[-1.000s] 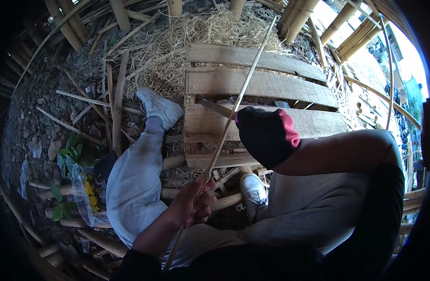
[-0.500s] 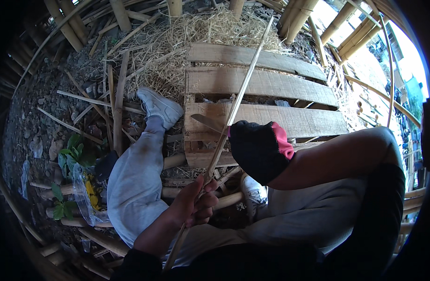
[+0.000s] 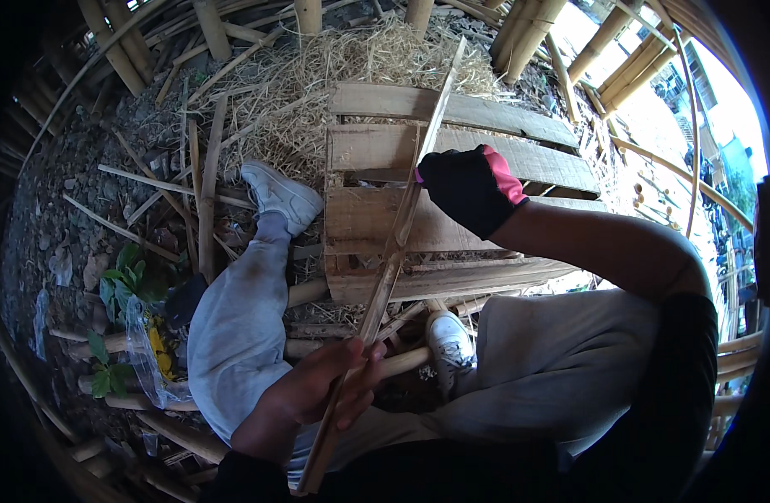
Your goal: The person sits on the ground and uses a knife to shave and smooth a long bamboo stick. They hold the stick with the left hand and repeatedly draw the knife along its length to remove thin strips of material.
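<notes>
From my end, I judge this piece to be partway along. The bamboo strip (image 3: 391,251) is already long and narrow, and its stretch beyond my right grip (image 3: 473,189) looks pale and clean. Between the two grips its face is browner and uneven, with a rough patch about midway, so I take some trimming to be left there; how much, I can't tell. A thin sliver (image 3: 417,144) stands up just left of the strip, near the right grip; I can't make out whether it is attached. Well beyond both grips lies a heap of pale shavings (image 3: 351,63), which suggests plenty of cutting done.

The strip runs through my left grip (image 3: 339,386), its bare fingers wrapped round it. One end passes down below that grip; the rest slants up and right, over the slatted wooden pallet (image 3: 364,222), to a tip beyond the right grip. That one, in a black and pink glove, is closed in a fist right at the strip. I take it to hold a knife (image 3: 383,175), whose blade seems to poke out leftward past the strip; the handle is hidden.
</notes>
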`<state>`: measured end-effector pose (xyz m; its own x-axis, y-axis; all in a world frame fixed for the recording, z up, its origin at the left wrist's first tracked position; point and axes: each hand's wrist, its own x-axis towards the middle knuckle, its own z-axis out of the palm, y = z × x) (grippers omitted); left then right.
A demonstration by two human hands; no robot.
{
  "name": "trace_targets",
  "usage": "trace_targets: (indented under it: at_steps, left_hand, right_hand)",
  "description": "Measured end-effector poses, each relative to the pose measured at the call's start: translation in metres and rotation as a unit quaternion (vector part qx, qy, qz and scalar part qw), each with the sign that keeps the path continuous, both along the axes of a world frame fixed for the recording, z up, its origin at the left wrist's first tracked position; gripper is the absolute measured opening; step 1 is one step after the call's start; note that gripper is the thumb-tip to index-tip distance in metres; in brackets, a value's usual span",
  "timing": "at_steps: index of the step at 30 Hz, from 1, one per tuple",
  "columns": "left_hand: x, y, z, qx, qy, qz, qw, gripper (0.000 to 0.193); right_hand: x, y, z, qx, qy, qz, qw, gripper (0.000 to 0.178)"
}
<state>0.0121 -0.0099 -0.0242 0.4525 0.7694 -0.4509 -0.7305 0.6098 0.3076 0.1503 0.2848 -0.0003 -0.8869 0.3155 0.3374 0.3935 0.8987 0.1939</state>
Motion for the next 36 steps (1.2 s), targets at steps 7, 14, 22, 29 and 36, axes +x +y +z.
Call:
trace_targets:
  at_steps: [7, 14, 22, 29, 36]
  left_hand:
    - [-0.011, -0.008, 0.007, -0.01, 0.07, -0.002, 0.998, 0.042]
    - [-0.001, -0.003, 0.005, 0.021, 0.116, -0.037, 0.992, 0.041]
    - [-0.004, 0.002, 0.006, 0.035, 0.14, -0.044, 0.989, 0.04]
    - [-0.005, 0.0, -0.003, 0.024, 0.132, -0.017, 0.991, 0.05]
    - [-0.007, 0.01, -0.001, 0.111, 0.151, -0.033, 0.982, 0.058]
  right_hand:
    - [0.001, -0.02, -0.003, 0.045, -0.032, 0.027, 0.998, 0.006]
    - [0.02, -0.053, -0.002, 0.11, -0.115, -0.039, 0.986, 0.005]
    - [0.022, -0.081, 0.0, 0.14, -0.07, -0.061, 0.986, 0.006]
    - [0.007, -0.063, 0.043, -0.166, -0.174, -0.109, 0.964, 0.018]
    - [0.014, -0.019, 0.061, -0.754, -0.085, -0.305, 0.576, 0.035]
